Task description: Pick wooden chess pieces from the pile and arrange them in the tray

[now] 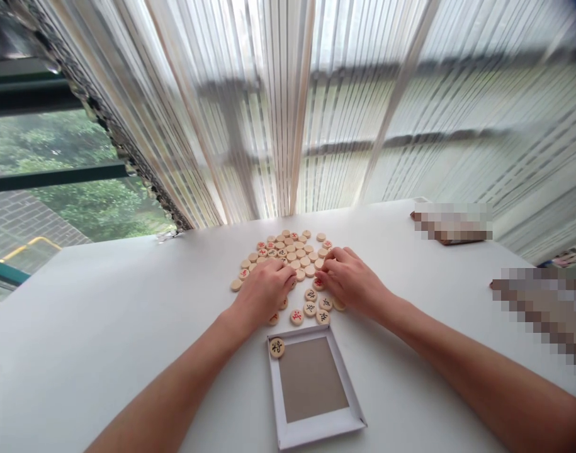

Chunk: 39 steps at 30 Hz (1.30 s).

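Pale discs (300,274) (some red-marked)

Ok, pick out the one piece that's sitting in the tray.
The black-marked piece in the tray's far left corner; all the other pieces in view are beyond the tray.

Bare tabletop (127,296) leaves passage left of the wooden discs (291,257); the rimmed tray (320,430) obstructs their near side.

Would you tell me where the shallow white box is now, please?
In the head view, the shallow white box sits low, just right of centre, between the forearms, nearer than the scattered pieces; one black-marked piece is in its far-left corner.
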Motion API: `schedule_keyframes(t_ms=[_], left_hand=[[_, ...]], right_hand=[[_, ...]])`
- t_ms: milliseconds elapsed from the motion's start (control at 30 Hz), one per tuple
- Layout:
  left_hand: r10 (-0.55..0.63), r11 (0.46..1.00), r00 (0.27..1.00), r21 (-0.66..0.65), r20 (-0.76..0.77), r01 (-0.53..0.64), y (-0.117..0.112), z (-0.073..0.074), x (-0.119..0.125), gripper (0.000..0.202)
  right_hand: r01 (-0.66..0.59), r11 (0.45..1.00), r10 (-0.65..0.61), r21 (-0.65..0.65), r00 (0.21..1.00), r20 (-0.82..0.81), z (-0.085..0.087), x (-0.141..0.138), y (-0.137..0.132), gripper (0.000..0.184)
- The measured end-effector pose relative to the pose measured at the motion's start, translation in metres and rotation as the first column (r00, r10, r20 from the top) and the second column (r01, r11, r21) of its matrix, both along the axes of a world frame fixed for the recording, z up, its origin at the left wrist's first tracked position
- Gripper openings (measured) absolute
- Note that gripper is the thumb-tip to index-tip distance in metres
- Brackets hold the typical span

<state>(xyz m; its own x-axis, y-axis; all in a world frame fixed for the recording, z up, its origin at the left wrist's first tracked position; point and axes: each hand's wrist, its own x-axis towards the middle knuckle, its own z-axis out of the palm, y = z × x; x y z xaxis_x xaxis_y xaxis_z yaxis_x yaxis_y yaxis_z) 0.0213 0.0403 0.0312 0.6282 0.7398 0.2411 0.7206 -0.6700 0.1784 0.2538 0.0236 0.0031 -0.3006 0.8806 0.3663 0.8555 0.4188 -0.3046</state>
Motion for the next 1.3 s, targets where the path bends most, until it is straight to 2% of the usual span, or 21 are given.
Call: schedule_keyframes(t_ms=[133,300,433,633,867,967,1033,1167,1300], left_hand=[[0.032,0.999,0.998,-0.006,0.051,-0.031,0.0,-0.001,-0.002,0.02],[0.05,0.999,0.992,-0.027,0.116,-0.047,0.003,-0.002,-0.007,0.022],[0.077,0.996,0.983,-0.053,0.169,-0.069,0.005,-0.003,-0.012,0.021],[0.084,0.993,0.974,-0.097,0.209,-0.065,0.007,-0.002,-0.018,0.02],[0.073,0.989,0.971,-0.144,0.227,-0.041,0.008,-0.001,-0.018,0.019],[0.061,0.987,0.97,-0.157,0.237,-0.024,0.011,-0.002,-0.02,0.022],[0.057,0.987,0.968,-0.162,0.244,-0.017,0.013,-0.003,-0.022,0.024],[0.054,0.987,0.967,-0.159,0.251,-0.014,0.017,-0.003,-0.03,0.023],[0.042,0.989,0.97,-0.148,0.241,-0.006,0.017,0.0,-0.031,0.02]], right_hand=[[0.049,0.999,-0.05,-0.023,0.998,-0.027,0.006,0.009,-0.003,0.025],[0.012,0.994,-0.013,-0.11,1.0,-0.014,0.017,0.023,-0.013,0.017],[-0.018,0.991,0.02,-0.13,1.0,0.014,0.017,0.022,-0.016,0.015],[-0.03,0.993,0.031,-0.113,1.0,0.006,0.014,0.021,-0.012,0.029],[0.094,0.989,-0.103,-0.111,0.992,-0.073,0.007,0.033,-0.001,0.038],[0.102,0.987,-0.114,-0.122,0.989,-0.096,0.012,0.036,-0.002,0.04],[0.064,0.988,-0.08,-0.143,0.991,-0.105,0.021,0.039,-0.006,0.036],[-0.096,0.962,0.08,-0.254,0.994,-0.075,0.04,0.048,-0.017,0.013],[-0.196,0.915,0.198,-0.353,0.98,-0.03,0.045,0.058,-0.021,0.012]])
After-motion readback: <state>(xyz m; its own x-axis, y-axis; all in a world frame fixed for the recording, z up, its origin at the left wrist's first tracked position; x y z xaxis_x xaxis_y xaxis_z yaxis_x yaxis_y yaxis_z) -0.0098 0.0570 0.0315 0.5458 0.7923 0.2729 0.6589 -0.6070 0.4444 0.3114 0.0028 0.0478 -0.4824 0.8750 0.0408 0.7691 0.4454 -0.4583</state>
